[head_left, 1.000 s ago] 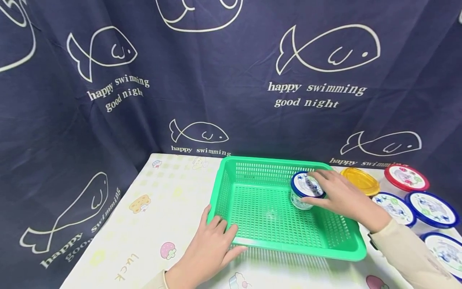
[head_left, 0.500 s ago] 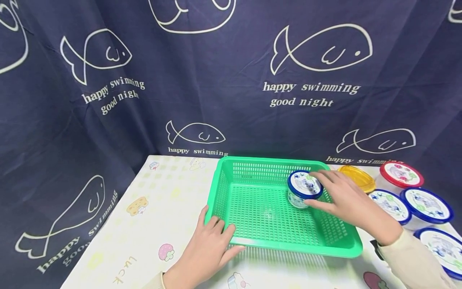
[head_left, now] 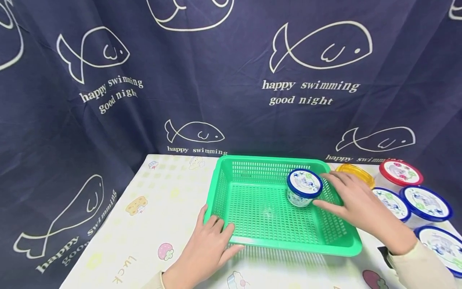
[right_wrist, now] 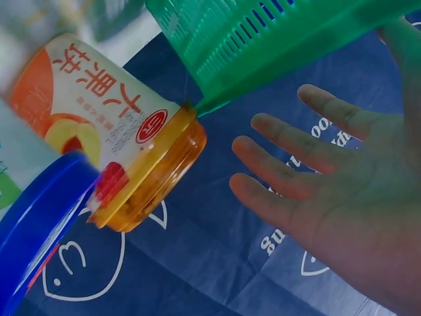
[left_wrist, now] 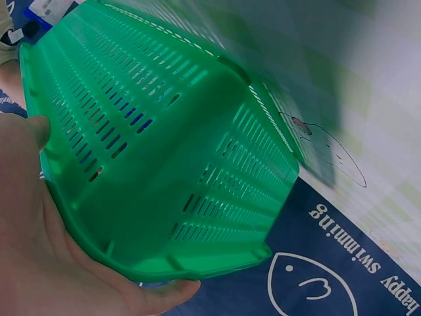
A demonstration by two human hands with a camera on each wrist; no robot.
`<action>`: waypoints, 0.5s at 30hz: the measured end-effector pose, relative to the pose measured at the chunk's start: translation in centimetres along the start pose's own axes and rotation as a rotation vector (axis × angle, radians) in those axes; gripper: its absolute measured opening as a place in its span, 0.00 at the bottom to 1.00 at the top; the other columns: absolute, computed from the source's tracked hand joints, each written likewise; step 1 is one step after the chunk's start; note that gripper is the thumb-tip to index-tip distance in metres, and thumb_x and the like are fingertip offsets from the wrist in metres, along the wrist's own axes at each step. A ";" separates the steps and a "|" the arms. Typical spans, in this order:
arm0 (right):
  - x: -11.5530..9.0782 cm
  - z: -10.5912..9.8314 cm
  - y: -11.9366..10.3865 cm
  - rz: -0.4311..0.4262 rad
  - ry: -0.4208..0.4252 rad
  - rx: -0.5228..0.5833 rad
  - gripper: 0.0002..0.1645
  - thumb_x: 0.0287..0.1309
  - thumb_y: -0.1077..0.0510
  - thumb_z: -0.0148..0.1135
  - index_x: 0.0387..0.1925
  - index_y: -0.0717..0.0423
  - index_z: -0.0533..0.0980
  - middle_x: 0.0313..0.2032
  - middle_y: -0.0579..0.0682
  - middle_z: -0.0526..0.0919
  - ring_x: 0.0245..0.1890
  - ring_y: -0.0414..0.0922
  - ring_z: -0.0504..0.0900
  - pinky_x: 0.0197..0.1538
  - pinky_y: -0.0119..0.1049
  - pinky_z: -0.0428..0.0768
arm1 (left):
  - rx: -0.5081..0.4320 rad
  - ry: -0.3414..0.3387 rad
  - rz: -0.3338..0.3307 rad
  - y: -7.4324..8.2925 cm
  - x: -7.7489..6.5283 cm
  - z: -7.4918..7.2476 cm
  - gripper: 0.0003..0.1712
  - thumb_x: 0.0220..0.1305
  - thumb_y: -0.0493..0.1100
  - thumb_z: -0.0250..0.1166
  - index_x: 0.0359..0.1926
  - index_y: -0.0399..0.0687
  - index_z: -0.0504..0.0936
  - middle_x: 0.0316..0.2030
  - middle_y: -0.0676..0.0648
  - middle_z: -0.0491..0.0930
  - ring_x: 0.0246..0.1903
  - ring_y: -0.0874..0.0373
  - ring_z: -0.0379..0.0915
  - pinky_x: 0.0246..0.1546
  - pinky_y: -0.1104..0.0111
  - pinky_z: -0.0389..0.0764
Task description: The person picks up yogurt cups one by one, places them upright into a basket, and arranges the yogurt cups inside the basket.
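A green plastic basket (head_left: 296, 247) stands on the table, its walls and floor slotted. My left hand (head_left: 207, 247) grips its rim at the near left corner, fingers bent over the edge and thumb along the outside. Inside the basket, towards the right, a small round tub (head_left: 304, 184) with a blue-edged lid stands upright. My right hand (head_left: 361, 202) is just right of this tub, over the basket's right rim, fingers spread and holding nothing. In the right wrist view the fingers (right_wrist: 283, 158) are apart, beside the basket's outside.
To the right stand a jar with a yellow lid (head_left: 355, 174), a red-lidded tub (head_left: 401, 172) and several blue-lidded tubs (head_left: 426, 202). The jar carries a fruit label (right_wrist: 85, 105). A dark blue curtain (head_left: 245, 80) hangs right behind the table (head_left: 144, 241).
My right hand has let go of the blue-lidded tub and drawn back to the right. The tub stays in the basket. My left hand keeps its place on the rim.
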State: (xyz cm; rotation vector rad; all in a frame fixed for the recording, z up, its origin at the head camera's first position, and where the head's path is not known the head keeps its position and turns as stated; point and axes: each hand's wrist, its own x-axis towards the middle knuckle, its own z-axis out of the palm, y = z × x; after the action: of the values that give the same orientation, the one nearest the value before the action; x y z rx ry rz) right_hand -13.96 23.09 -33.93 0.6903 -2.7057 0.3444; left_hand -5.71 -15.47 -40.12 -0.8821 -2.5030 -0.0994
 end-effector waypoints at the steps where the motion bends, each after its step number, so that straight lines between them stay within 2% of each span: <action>1: -0.2 -0.1 0.1 0.000 0.005 0.000 0.45 0.49 0.35 0.73 0.61 0.57 0.74 0.57 0.65 0.76 0.57 0.67 0.72 0.55 0.70 0.69 | 0.000 -0.002 -0.001 0.0 0.0 0.0 0.27 0.72 0.68 0.48 0.37 0.51 0.77 0.27 0.52 0.75 0.41 0.51 0.74 0.64 0.36 0.58; 9: -1.2 -0.4 0.4 0.058 0.000 0.010 0.46 0.47 0.35 0.75 0.61 0.58 0.74 0.56 0.64 0.76 0.58 0.67 0.71 0.56 0.72 0.67 | -0.009 -0.010 -0.010 0.0 0.0 0.0 0.27 0.71 0.68 0.48 0.37 0.51 0.76 0.27 0.53 0.74 0.42 0.51 0.74 0.65 0.36 0.57; 15: -2.1 -0.6 0.9 0.063 0.055 0.019 0.47 0.44 0.37 0.77 0.60 0.60 0.73 0.54 0.63 0.78 0.53 0.64 0.73 0.54 0.68 0.69 | -0.014 -0.009 -0.004 0.0 0.0 0.0 0.27 0.71 0.68 0.50 0.37 0.51 0.77 0.27 0.52 0.75 0.42 0.51 0.74 0.65 0.35 0.56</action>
State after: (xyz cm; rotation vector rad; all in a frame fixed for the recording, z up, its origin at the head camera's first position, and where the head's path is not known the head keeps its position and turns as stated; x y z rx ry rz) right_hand -12.51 24.90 -34.28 0.5922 -2.6793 0.3992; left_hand -5.76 -15.47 -40.09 -0.8847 -2.5162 -0.1151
